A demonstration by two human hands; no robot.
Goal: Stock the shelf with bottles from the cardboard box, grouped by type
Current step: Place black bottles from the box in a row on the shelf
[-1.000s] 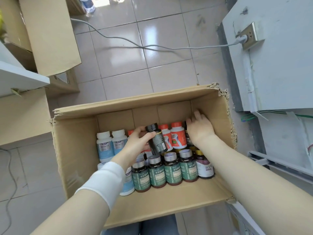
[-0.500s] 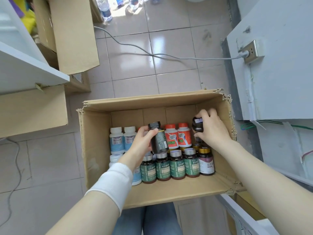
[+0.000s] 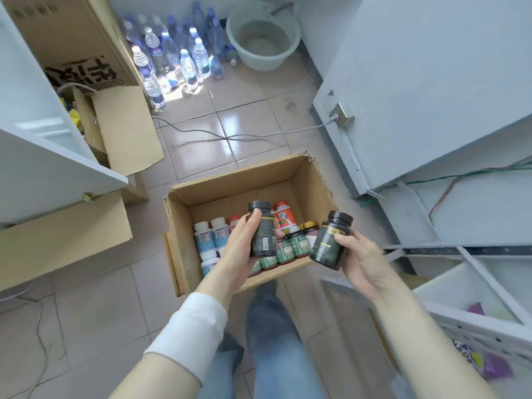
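A person stands over an open cardboard box (image 3: pixel 313 180) on the tiled floor (image 3: pixel 247 125), a dark, black-capped bottle in each hand. The left hand (image 3: pixel 239 251) wraps thumb and fingers around one bottle (image 3: pixel 262 230); the right hand (image 3: pixel 361 262) grips the other bottle (image 3: pixel 331 240), tilted. More bottles (image 3: pixel 211 239) stand inside the box.

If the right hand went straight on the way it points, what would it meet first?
Probably the red-capped bottle in the cardboard box, beyond the dark bottle the right hand holds; depth is unclear, so it might pass above.
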